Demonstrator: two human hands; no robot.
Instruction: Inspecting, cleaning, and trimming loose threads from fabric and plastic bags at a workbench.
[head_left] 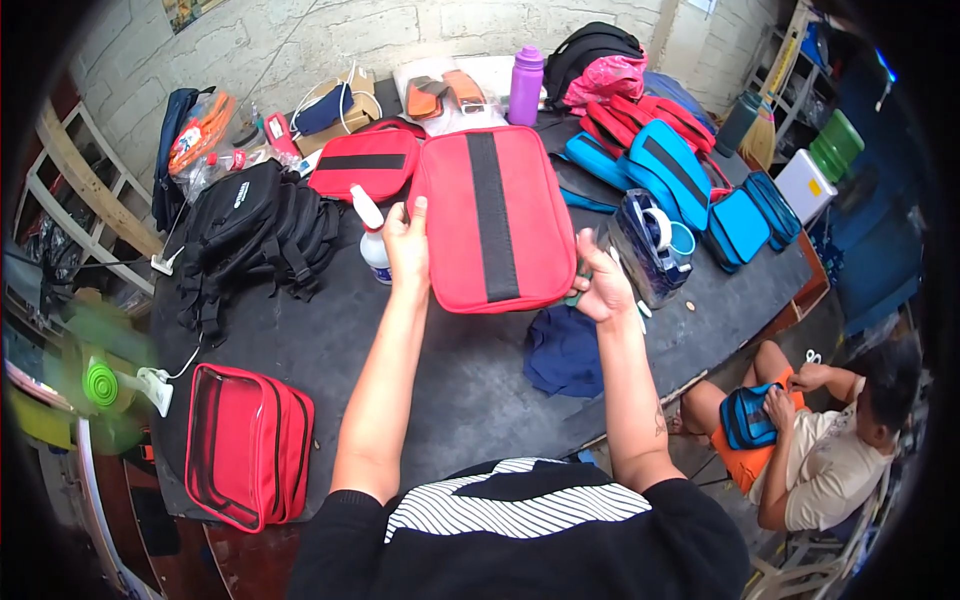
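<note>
In front of me I hold up a red rectangular bag [452,215] with a black strip down its middle. My left hand [406,245] grips its left edge, the thumb lying along the front. My right hand [606,285] is closed at the lower right edge; a small green object [574,297] shows by its fingers, too hidden to name. Just behind my left hand stands a white bottle [374,250] with a spray top. Below the bag's right corner lies crumpled navy cloth [564,350].
A red bag with a clear front [235,440] stands at the table's near left. Black backpacks [255,225] lie left, blue bags [668,170] right, beside a clear container [650,250]. A purple bottle [525,90] stands behind. A seated co-worker [825,450] handles a blue bag. A green fan [100,380] is left.
</note>
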